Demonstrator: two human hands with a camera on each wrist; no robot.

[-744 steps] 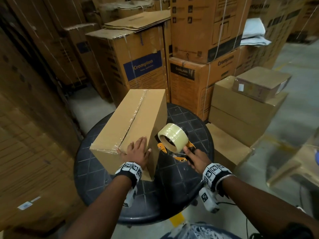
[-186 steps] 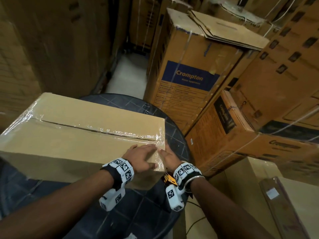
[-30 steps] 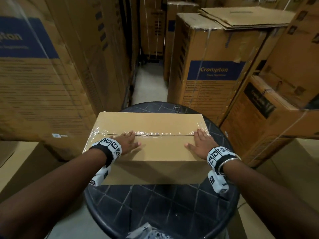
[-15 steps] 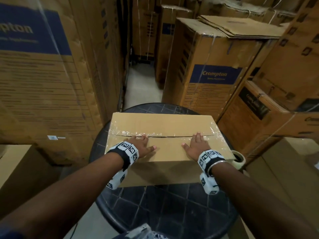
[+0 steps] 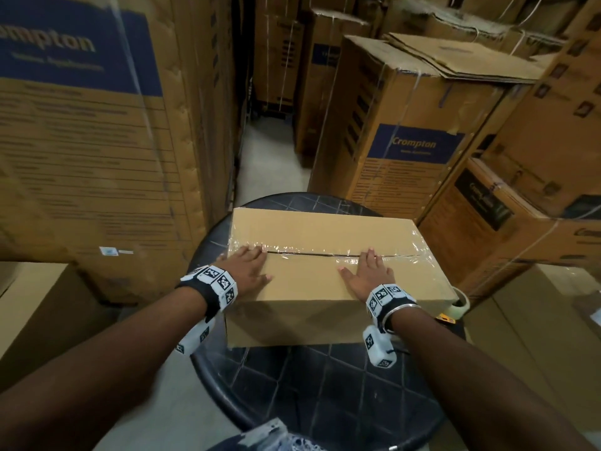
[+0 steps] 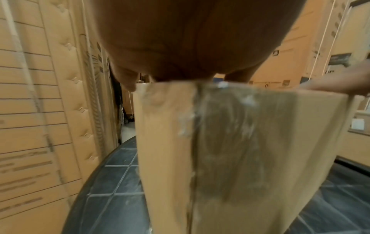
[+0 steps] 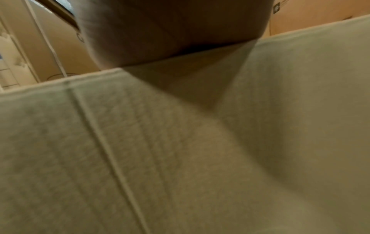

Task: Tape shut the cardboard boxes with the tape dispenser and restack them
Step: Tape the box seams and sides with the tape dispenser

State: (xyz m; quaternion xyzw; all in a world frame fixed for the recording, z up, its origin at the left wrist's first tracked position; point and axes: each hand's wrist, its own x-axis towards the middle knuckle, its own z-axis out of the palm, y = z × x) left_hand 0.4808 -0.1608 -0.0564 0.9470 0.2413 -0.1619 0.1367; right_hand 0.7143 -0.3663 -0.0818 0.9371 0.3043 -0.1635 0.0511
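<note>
A plain cardboard box (image 5: pixel 325 229) lies on a round black stool top (image 5: pixel 325 385), its top seam covered by clear tape (image 5: pixel 312 252). My left hand (image 5: pixel 247 265) lies flat on the box's top at its left end, fingers on the tape. My right hand (image 5: pixel 367 271) lies flat on the top toward the right, fingertips at the seam. The left wrist view shows the box's taped end face (image 6: pixel 230 150) below my palm. The right wrist view is filled by the blurred box side (image 7: pixel 180 150). The tape dispenser (image 5: pixel 458 304) with its clear roll peeks out behind the box's right corner.
Tall printed cartons (image 5: pixel 81 141) stand close on the left, and more cartons (image 5: pixel 406 131) crowd the back and right. A narrow floor aisle (image 5: pixel 270 157) runs away between them. Plain boxes sit low at the left (image 5: pixel 32 304) and right (image 5: pixel 536 320).
The box has slid to the right on the stool with both hands flat on it. My right hand moved a little toward the middle, and the dispenser came into sight at the right.
</note>
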